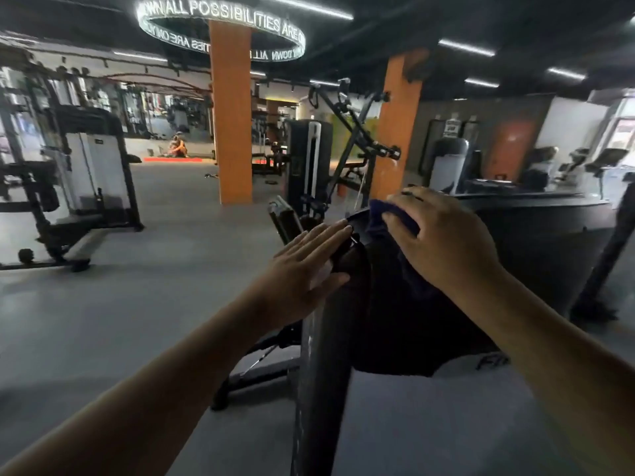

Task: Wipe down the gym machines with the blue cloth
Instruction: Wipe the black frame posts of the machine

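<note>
Against the left edge of the black machine (388, 321), my left hand (309, 266) lies flat, fingers straight, holding nothing. Further right, my right hand (443, 242) curls its fingers over the blue cloth (385, 218), pressing it onto the machine's top rim.

— Colour of the cloth (391, 218)?
— Dark blue, plain, against the black machine (395, 321).
— And the pillars (231, 115)?
— Orange, both. Flat, unpatterned grey for the floor (171, 286).
— Overhead?
— Black ceiling (446, 15), white light strips (466, 47), a ring sign (220, 12) in glowing white letters.
— Anything red?
— A red mat (171, 160) far back. White panels on the black-framed far machine (103, 173).
</note>
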